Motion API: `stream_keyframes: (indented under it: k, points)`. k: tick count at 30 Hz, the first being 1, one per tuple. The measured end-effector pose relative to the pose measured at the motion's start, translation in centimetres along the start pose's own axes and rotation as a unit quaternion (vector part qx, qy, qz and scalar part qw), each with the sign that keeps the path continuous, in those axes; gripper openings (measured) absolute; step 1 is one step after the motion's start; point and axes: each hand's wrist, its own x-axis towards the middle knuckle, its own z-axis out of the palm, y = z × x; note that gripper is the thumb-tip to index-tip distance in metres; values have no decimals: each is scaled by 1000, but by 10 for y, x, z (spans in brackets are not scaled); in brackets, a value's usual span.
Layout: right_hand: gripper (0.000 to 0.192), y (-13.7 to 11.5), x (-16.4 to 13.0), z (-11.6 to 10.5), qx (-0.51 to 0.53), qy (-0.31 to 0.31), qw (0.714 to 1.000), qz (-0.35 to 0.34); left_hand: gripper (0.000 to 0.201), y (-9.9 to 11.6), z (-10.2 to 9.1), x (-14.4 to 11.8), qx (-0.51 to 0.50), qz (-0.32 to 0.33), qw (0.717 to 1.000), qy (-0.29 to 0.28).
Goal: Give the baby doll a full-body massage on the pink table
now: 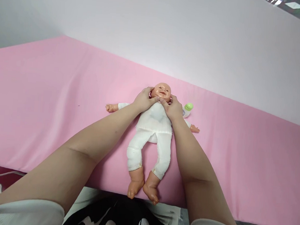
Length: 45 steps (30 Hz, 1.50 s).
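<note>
Gently, both hands (thumbs inward) on doll (154, 126)

bottle (187, 109) just right of doll (154, 126), pink cloth (49, 101) bare leftward

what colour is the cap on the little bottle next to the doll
Light green cap on a white bottle, seen in the head view.

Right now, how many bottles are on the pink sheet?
1. A small bottle with a green cap lies just beyond the right hand, beside the doll near its head. The forearms and doll could hide others; none show elsewhere on the pink sheet.
</note>
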Motion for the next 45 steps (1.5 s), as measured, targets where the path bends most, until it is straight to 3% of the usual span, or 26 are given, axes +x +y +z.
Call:
stream_keyframes:
  k: [4,10,20,27,30,34,45]
  points:
    - [56,-1,-1,-2,-3,-11,1000,-15,66,-1,1,1,2,0,1000,6]
    - [65,5,1,-1,32,-17,999,1,62,-11,4,4,-25,-5,1000,13]
    - [61,13,4,3,71,3,997,-12,58,-13,5,7,-147,-38,988,27]
    - [60,3,0,0,41,-11,999,-25,74,-8,1,3,-64,-31,997,15]
    - [70,-1,0,0,39,-15,999,-10,82,-3,0,0,-37,-26,999,6]
    - [76,1,2,3,28,-2,999,16,73,1,-1,-1,-19,-16,1000,8]
    - [57,3,1,0,38,-13,999,-2,63,-10,3,3,-40,-14,999,16]
